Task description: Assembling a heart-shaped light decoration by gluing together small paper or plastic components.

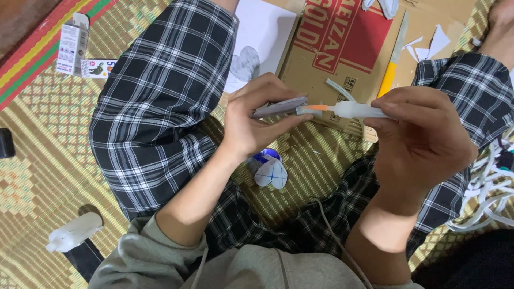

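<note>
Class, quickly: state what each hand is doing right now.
Left hand: closed, holding a thin grey flat piece.
Right hand: closed, holding a translucent glue tube, its orange nozzle at the piece.

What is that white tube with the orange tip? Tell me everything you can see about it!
The white tube looks like soft, cloudy plastic with a thin orange nozzle at one end. It lies almost level above the person's lap. The right hand grips its body, with the fingers wrapped over it. Its orange tip touches the edge of a flat grey piece pinched in the left hand. A cardboard box lies behind it on the woven mat.
</note>
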